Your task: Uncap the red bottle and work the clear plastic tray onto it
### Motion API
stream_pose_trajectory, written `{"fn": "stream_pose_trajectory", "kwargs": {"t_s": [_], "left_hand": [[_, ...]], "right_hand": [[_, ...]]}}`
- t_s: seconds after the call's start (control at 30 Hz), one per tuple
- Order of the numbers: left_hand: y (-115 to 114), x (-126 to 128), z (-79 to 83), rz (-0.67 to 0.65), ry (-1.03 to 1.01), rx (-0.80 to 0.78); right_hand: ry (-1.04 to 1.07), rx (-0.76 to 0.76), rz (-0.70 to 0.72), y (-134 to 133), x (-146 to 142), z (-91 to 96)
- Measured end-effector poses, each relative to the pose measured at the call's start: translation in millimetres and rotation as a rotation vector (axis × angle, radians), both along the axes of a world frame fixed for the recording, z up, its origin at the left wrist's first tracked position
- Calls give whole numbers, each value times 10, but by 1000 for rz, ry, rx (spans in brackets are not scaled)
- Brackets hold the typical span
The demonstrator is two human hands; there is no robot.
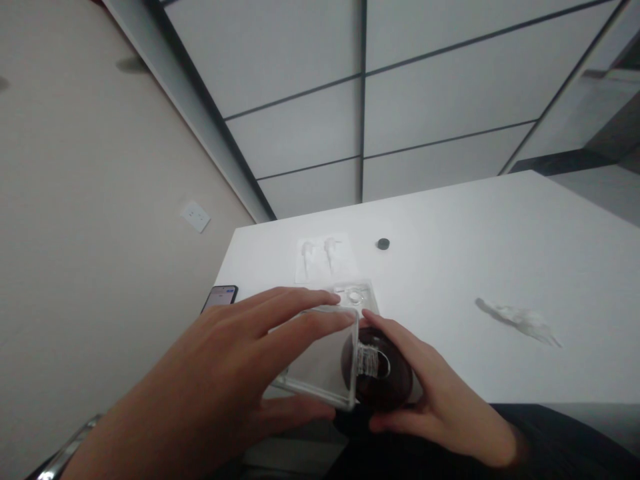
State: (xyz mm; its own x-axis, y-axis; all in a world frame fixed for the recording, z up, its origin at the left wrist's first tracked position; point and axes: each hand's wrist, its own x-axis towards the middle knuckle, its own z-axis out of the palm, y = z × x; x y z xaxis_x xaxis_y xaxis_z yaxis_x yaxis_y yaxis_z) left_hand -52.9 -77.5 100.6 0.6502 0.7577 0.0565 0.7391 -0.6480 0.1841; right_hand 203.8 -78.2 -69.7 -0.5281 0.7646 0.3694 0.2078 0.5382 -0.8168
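Hands full at the white tabletop's (430, 267) near edge;
I clamp a clear rectangular plastic box (323, 353) in my left hand (235, 353); a rounded, glossy dark-brown bottle (395, 377) in my right hand (435, 393).

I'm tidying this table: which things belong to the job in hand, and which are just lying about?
Belonging:
clear plastic box or lid, in the left hand
open brown bottle, in the right hand
clear tray, probably
dark round cap, probably

Just lying about, it seems:
phone
crumpled white wrapping or tissue
white sheet with two white pieces (unsure)
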Motion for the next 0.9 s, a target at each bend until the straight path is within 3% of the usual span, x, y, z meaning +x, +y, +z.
{"fn": "stream_pose_trajectory", "kwargs": {"t_s": [0.9], "left_hand": [[10,13,12,-38,36,54]], "right_hand": [[27,0,-16,3,-23,14]]}}
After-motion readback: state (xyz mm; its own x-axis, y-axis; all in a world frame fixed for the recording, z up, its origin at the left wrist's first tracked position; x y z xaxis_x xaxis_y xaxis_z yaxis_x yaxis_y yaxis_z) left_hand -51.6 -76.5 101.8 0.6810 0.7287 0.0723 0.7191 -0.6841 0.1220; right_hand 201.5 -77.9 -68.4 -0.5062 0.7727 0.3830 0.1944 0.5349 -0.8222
